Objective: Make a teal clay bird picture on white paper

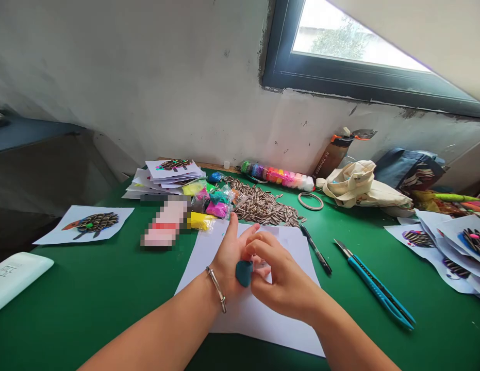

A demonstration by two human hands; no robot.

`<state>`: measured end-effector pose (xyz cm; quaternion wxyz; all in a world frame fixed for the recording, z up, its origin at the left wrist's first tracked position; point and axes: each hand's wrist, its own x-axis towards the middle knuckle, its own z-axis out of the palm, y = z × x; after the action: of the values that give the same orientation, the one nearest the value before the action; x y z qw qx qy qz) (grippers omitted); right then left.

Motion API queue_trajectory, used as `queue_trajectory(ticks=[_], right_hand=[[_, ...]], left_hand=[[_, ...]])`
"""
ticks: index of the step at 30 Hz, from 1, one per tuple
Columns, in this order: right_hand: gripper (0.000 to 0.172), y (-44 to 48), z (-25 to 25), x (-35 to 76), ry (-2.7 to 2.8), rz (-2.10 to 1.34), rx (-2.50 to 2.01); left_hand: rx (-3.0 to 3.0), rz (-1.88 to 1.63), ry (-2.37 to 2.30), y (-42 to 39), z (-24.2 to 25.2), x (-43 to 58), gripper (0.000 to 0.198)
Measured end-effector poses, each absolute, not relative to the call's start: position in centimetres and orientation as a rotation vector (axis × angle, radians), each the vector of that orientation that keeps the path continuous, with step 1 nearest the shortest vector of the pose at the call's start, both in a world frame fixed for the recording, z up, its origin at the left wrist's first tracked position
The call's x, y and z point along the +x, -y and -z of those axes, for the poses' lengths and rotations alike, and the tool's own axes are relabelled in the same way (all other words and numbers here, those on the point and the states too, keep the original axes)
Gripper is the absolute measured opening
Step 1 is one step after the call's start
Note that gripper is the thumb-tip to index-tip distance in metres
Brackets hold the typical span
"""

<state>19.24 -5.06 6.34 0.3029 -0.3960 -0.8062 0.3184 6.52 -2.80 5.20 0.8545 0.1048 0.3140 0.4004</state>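
Both my hands meet over a white sheet of paper [270,322] on the green table [93,293]. A teal lump of clay [244,272] rests against the palm of my left hand [231,257], whose fingers are partly stretched upward. A metal bracelet circles that wrist. My right hand [280,275] curls in from the right, its fingertips pinched at the clay and the left palm.
Behind the paper lie a pile of striped sunflower seeds [263,206], bags of coloured clay [212,201] and a row of clay pots [278,175]. A black pen [316,250] and a teal utility knife [375,283] lie at the right. Seed pictures on paper [87,224] lie at both sides.
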Motion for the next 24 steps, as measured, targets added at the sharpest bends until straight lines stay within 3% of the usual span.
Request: queue_trajectory(ticks=[7, 12, 18, 24], right_hand=[[0.028, 5.2, -7.6, 19.4, 2.190, -1.054, -1.086], [0.028, 4.4, -7.3, 20.5, 2.077, -1.119, -0.865], [0.020, 1.9, -5.6, 22.1, 1.261, -1.303, -0.920], [0.021, 1.4, -5.1, 21.8, 1.179, -1.317, -0.999]], left_hand=[[0.267, -0.786, -0.796, 2.8, -6.2, 6.2, 0.087], [0.380, -0.821, -0.752, 2.1, -6.4, 5.6, 0.084], [0.863, -0.901, -0.827, 2.0, -6.3, 4.9, 0.055], [1.099, -0.958, -0.932, 1.8, -5.8, 5.6, 0.024]])
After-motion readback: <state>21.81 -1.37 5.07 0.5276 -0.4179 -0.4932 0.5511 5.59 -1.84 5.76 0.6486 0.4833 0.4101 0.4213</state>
